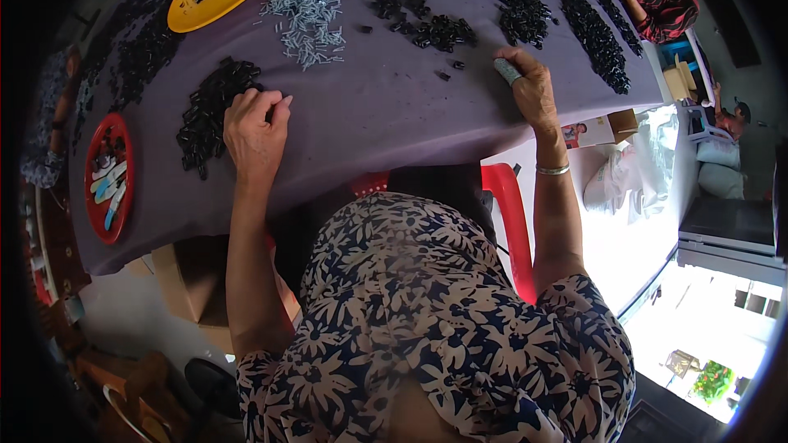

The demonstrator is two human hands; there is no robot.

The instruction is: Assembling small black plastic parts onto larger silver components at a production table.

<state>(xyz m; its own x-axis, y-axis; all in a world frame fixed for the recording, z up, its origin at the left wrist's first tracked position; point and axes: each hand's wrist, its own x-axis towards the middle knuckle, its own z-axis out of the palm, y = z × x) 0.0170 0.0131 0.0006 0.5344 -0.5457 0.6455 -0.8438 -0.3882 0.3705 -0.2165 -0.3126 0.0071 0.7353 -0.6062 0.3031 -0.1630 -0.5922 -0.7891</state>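
Left hand (256,131) is curling narrow at the left black-piece pile (215,111); right hand (533,90) is curling, right of it. Can't tell if either is gripping anything. Pale sticks (312,16) are lying loose, far; far-right black heaps (595,41) are looking grouped; done/left split isn't showing.

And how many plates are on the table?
2: a yellow plate at the picture's top edge, and a red plate on the left of the table. More could be out of view.
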